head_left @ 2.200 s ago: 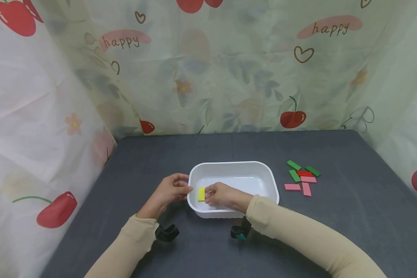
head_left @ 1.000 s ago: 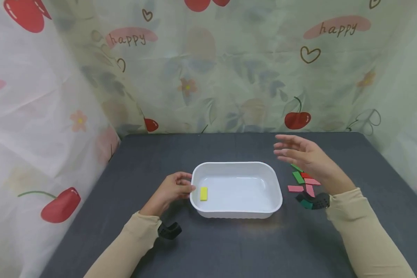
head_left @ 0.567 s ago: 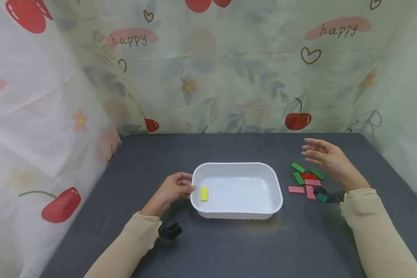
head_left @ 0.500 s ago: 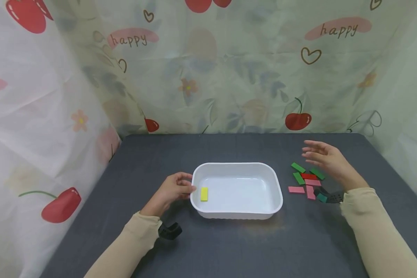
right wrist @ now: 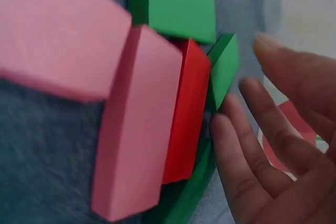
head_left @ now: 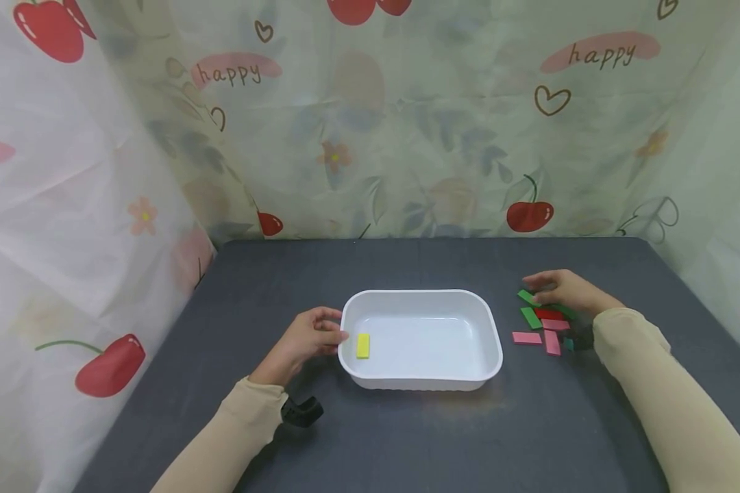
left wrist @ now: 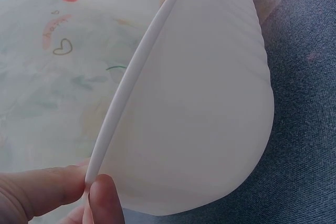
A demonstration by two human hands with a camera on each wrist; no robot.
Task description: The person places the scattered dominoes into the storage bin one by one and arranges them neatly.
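Seven blocks lie in a loose cluster on the dark table [head_left: 432, 438], to the right of the white tray [head_left: 422, 384] as I look through the head view: three green, one red and three pink. I see the right hand [head_left: 569, 290] over the far side of the cluster, its fingers slightly bent and loosely spread, the thumb apart from them. The farthest green block [head_left: 525, 296] is right by the fingertips; even from the right wrist view I cannot tell whether any of them touches it. Another green block [head_left: 562, 312] lies partly under that hand, and the third green block [head_left: 530, 318] sits at the left of the cluster. The red block [head_left: 548, 314] is between the green ones, its long side against one of the pink blocks [head_left: 556, 324]. The other two pink blocks lie nearer the person.

On the other side, I have the left hand [head_left: 305, 337] pinching the tray's left rim, with digits on both faces of it in the left wrist view. One yellow block [head_left: 362, 346] rests inside the tray, near its left wall. Behind the table I see a printed curtain [head_left: 401, 157].
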